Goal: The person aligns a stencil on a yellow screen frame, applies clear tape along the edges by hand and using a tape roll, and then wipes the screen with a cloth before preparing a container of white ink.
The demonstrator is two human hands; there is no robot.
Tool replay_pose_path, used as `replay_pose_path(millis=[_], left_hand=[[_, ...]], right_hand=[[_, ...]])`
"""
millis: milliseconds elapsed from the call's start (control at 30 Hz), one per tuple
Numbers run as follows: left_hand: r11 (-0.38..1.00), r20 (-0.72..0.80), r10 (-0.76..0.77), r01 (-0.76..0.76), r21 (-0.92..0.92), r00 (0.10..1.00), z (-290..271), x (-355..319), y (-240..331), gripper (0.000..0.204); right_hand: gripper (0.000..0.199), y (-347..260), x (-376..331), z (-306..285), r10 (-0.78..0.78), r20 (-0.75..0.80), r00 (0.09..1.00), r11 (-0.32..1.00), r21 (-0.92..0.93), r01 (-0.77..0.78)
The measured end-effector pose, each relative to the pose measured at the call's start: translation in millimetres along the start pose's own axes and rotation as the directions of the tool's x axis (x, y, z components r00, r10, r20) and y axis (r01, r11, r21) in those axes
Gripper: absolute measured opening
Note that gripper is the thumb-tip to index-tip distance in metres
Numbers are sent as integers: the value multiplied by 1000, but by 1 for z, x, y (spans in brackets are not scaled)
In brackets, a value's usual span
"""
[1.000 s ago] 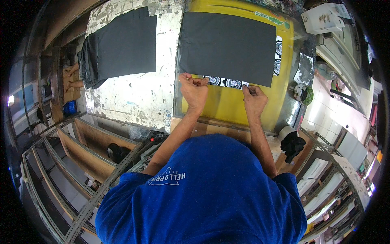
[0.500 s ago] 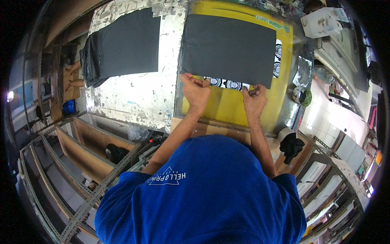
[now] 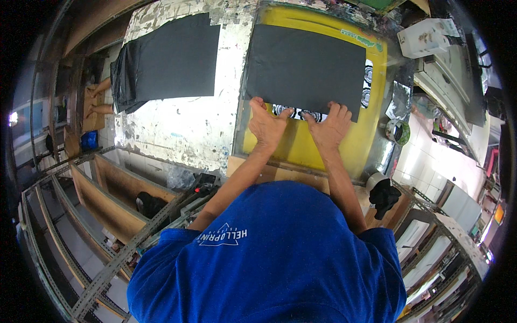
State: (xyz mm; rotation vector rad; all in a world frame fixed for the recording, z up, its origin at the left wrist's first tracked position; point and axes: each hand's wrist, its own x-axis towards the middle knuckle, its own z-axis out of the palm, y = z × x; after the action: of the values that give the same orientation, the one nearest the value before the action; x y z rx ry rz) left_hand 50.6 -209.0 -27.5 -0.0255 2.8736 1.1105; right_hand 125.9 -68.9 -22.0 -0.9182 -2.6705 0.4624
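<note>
A black sheet (image 3: 307, 67) lies across a yellow screen-like panel (image 3: 301, 145). White strips with round black prints (image 3: 368, 83) show past its right side and along its near edge. My left hand (image 3: 267, 126) is at the sheet's near left corner, thumb stretched to the right over the printed strip. At the near right part, my right hand (image 3: 329, 128) has its fingers on the black sheet and its thumb pointing left. Both thumbs stand apart from the fingers. What lies beneath the black sheet is hidden.
Left of the panel, more black sheets (image 3: 172, 62) lie on a paint-spattered white table (image 3: 161, 124). A round container (image 3: 398, 131) stands right of the panel, and a black cloth (image 3: 384, 198) hangs nearer me. Another person's arms (image 3: 99, 98) show at far left. Wooden-sided racks (image 3: 110, 199) stand below left.
Both thumbs have moved away from the fingers, toward each other over the printed strip. My fingers have loosened from their pinch at the sheet's near edge. The view has shifted slightly.
</note>
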Motion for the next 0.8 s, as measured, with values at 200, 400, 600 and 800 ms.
replay_pose_path(millis=[200,400,600,800], left_hand=[[1000,8,-9,10,-2,1000,0,-1,-2,80],[994,-21,107,-107,34,994,2,-2,-6,78],[994,9,100,-100,37,995,-4,-1,-3,75],[977,-56,214,-213,14,975,0,-5,-15,68]], right_hand=[[76,4,-3,1,110,-11,994,994,-14,-110],[77,30,-8,-2,192,-42,980,981,-25,-193],[83,28,-3,-2,209,-76,975,978,18,-208],[78,37,-11,8,37,-272,962,993,115,-6]])
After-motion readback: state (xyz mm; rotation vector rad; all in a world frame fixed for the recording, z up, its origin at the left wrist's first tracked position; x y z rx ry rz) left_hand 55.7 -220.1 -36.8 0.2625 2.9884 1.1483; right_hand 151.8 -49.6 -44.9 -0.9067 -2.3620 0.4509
